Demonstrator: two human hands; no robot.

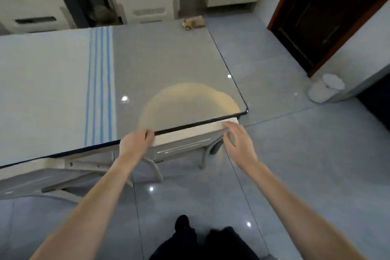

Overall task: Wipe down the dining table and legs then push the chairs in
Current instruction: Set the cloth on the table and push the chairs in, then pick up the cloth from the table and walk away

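Observation:
The glass-topped dining table [164,57] fills the upper left. A cream chair [190,133] stands tucked under its near edge, its backrest top just below the black table rim. My left hand [137,140] grips the left end of that backrest, fingers curled over it. At the backrest's right end is my right hand [236,139], its fingers spread and relaxed and its fingertips at the top edge. A crumpled brown cloth [193,22] lies on the table's far right corner.
A white runner with blue stripes [99,82] covers the table's left part. Two cream chairs [145,4] [31,10] stand at the far side, another chair [31,181] at near left. A white bin [326,88] and a dark door [329,12] are to the right.

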